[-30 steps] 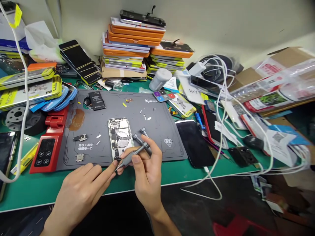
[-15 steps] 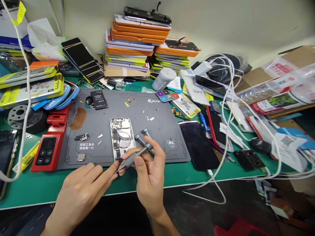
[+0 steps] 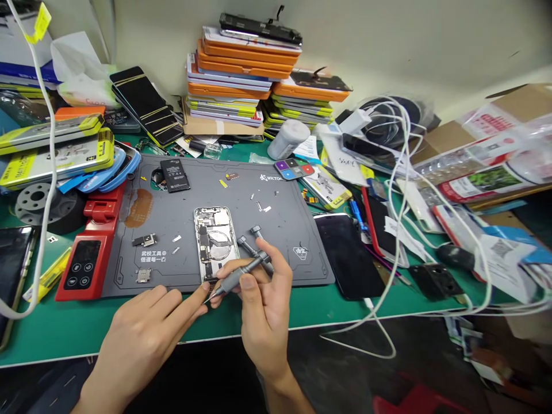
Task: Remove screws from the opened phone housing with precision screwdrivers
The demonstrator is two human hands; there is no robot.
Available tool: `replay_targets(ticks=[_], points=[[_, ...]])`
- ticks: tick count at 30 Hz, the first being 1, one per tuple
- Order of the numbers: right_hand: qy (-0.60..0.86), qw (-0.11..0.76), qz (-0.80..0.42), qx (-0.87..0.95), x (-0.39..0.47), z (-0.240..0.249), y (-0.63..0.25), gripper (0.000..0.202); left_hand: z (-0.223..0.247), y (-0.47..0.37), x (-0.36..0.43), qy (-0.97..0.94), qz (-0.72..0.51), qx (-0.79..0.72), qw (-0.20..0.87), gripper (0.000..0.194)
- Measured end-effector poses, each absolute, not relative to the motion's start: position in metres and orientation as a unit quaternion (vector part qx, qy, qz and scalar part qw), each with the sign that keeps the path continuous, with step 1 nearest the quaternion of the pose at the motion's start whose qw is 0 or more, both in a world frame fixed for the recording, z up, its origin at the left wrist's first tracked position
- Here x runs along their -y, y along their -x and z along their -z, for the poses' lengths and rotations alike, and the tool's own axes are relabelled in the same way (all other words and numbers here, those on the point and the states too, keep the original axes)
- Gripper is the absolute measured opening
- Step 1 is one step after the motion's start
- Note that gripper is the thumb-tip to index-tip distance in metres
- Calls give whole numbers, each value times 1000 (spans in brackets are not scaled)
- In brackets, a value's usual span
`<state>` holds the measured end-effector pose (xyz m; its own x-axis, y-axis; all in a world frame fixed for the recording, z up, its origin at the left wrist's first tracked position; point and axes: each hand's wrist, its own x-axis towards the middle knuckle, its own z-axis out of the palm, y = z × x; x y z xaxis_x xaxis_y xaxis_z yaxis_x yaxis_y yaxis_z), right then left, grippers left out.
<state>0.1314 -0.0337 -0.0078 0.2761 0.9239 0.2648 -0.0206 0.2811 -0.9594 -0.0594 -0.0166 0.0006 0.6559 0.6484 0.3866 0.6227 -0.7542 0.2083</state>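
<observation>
An opened phone (image 3: 215, 256) with its inner parts exposed lies on the grey work mat (image 3: 280, 253), its lower end behind my fingertips. My right hand (image 3: 264, 313) grips a grey precision screwdriver (image 3: 233, 280), its thin tip pointing down-left at my left fingertips. A second grey screwdriver (image 3: 256, 230) is tucked among the same fingers, mostly hidden. My left hand (image 3: 150, 328) is closed, index finger and thumb tips together by the phone's bottom edge and the screwdriver tip. Anything pinched there is too small to make out.
On the mat lie a black battery (image 3: 175, 175), a camera-like module (image 3: 145, 239), a metal bracket (image 3: 144, 275) and small loose parts. A red device (image 3: 81, 267) stands left. To the right are a dark phone (image 3: 349, 259) and white cables (image 3: 407, 149); stacked boxes (image 3: 245, 63) rise behind.
The view has shifted very slightly. Both hands, the screwdrivers and the opened phone keep nearly the same positions relative to each other.
</observation>
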Motion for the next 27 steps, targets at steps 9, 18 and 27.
replay_targets(ticks=[9, 18, 27], points=[[476, 638, -371, 478, 36, 11, -131, 43, 1, 60, 16, -907, -234, -349, 42, 35], [471, 653, -379, 456, 35, 11, -131, 42, 2, 61, 17, -905, -237, -351, 32, 35], [484, 674, -27, 557, 35, 19, -136, 57, 8, 61, 20, -876, -307, -372, 15, 36]])
